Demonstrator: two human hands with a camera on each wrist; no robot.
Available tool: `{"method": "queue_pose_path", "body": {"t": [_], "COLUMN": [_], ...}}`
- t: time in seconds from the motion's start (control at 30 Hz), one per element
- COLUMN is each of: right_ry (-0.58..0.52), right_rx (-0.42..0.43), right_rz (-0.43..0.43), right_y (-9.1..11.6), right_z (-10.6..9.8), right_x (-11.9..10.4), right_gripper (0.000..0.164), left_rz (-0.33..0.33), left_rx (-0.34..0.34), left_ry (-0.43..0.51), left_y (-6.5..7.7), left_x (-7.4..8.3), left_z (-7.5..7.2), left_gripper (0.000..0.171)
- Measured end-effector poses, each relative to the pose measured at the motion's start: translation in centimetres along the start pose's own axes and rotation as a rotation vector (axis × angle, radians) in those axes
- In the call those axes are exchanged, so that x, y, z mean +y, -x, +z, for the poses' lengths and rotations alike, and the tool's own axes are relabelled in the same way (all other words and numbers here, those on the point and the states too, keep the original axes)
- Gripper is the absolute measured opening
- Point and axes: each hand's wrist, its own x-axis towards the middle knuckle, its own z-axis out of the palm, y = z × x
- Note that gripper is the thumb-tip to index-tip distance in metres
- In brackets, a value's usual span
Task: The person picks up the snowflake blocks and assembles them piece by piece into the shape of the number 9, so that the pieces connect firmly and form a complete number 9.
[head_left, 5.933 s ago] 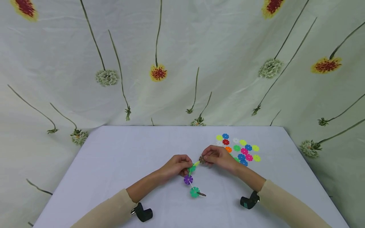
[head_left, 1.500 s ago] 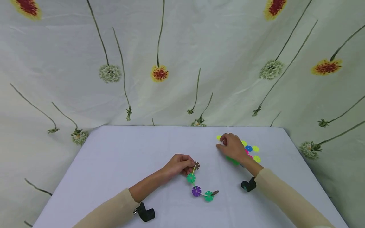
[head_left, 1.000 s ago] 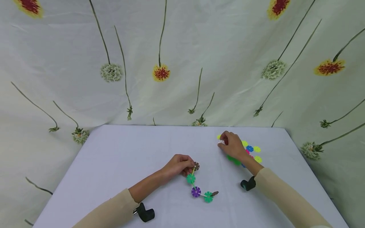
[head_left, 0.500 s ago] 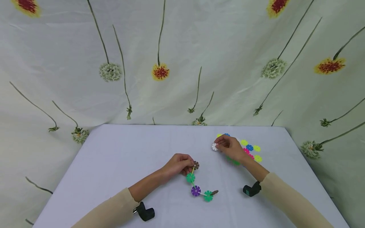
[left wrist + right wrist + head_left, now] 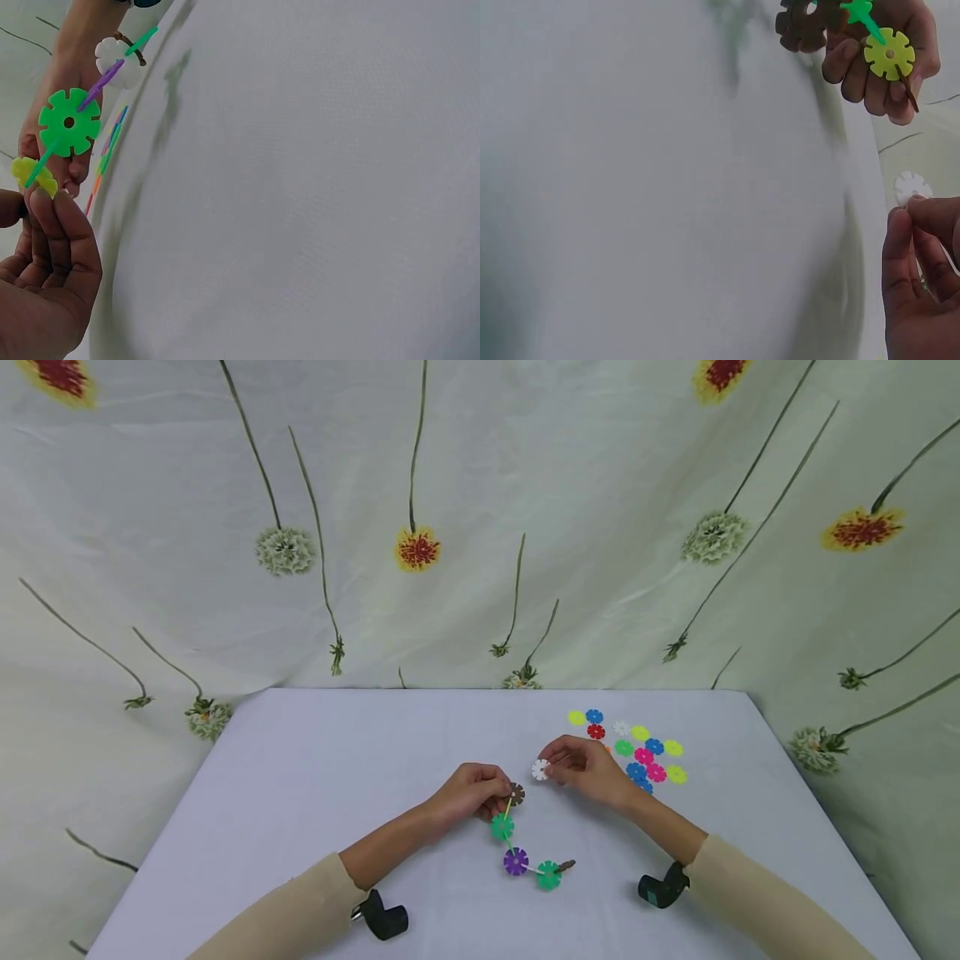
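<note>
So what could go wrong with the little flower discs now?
The white disc might slip, because the right hand pinches it only by its edge. The chain might come apart at a joint, since the left hand pinches it near one end and the discs are joined only at their edges. The right hand might also bump the loose discs, because it looks close to them.

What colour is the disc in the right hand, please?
White; the disc shows best in the right wrist view.
</note>
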Motion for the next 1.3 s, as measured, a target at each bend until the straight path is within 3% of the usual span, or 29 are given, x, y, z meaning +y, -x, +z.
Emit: {"method": "queue_pose_path", "body": {"t": [0.67,0.9,1.3], "right_ry": [-0.059,0.025,0.165], "right_rx": [-0.081,-0.08,0.016], "right_rz": [-0.075,-0.106,-0.175], "right_y": [1.3,1.7,2.1], "right_z": [1.6,2.0,2.6], "right_x": [-1.2,-1.6,-2.1], "right_gripper": [0.019,0.014,0.011], "left_rz": [0.004,0.009,0.036], "left_rx": [-0.006,0.003,-0.032], "left_ry": [0.009,0.016,-0.003], "left_y": [0.0,-0.1,0.2], "left_x": [-0.2,-0.5,-0.3], "left_z": [0.0,-0.1,-0.5], "left_gripper": [0.02,0.018,0.021]}}
